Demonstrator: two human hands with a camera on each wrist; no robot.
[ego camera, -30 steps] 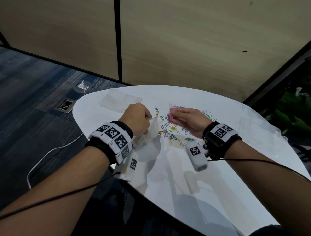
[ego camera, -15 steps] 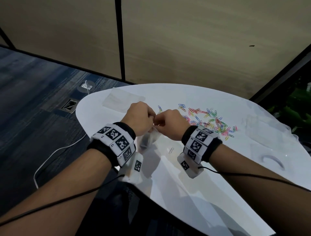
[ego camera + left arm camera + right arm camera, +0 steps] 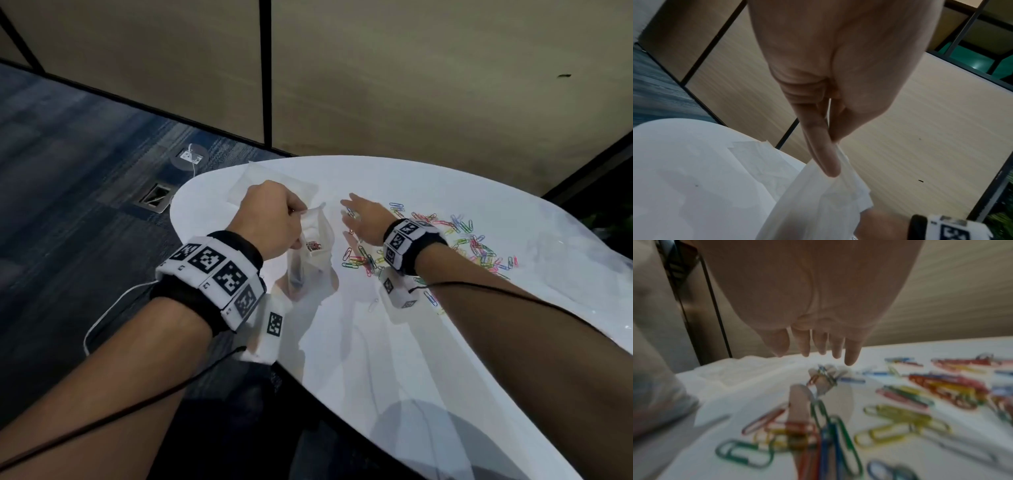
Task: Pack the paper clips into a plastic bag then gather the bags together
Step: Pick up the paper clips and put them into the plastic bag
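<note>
A: What has the left hand (image 3: 270, 222) got?

B: Its fingers (image 3: 824, 155) pinch the top edge of a plastic bag (image 3: 313, 253), which hangs from them with its bottom down by the white surface (image 3: 394, 359). A few paper clips (image 3: 313, 245) show through the bag's side.

A: And the right hand (image 3: 364, 219)?

B: Spread flat, fingers (image 3: 852, 353) straight and apart, holding nothing. It hovers just at three o'clock of the bag, above the surface.

A: Where are the loose clips?

B: The pile of coloured paper clips (image 3: 469, 240) lies scattered at three o'clock of the right hand, running under its wrist; the right wrist view shows them blurred right below the palm. One pale clip (image 3: 373, 304) sits alone toward six o'clock, near the wrist camera.

A: Any other bags?

B: A flat clear bag (image 3: 274, 181) lies at twelve o'clock of the left hand, near the surface's far edge.
</note>
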